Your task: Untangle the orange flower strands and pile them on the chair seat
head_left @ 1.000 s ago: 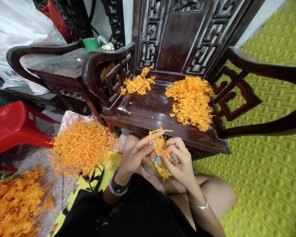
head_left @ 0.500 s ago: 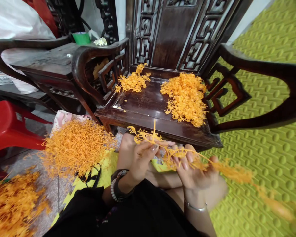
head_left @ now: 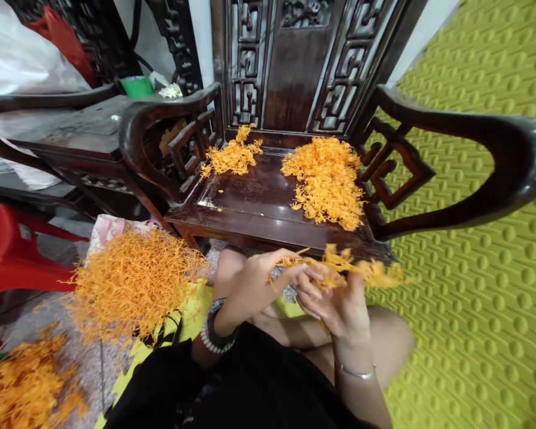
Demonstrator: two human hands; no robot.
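My left hand [head_left: 263,280] is closed over thin orange strands, its fingertips touching those of my right hand. My right hand [head_left: 339,304] grips a bunch of orange branched strands [head_left: 375,273], which trails out past its thumb to the right. What the strands are made of I cannot tell. Both hands are above my crossed legs, just in front of the wooden chair [head_left: 250,196]. On its seat lie a small heap of curly orange pieces [head_left: 232,156] at the left and a larger heap [head_left: 326,182] at the right.
A big pile of thin orange strands [head_left: 134,280] stands left of my legs, against a pink and white bag [head_left: 105,232]. Another orange pile [head_left: 27,381] is at lower left. A red stool [head_left: 9,250] and a yellow textured mat [head_left: 473,333] flank me.
My hands have drawn closer together, the left moving right. The long trailing strands at the right have been pulled in to a shorter bunch. The camera view has shifted slightly.
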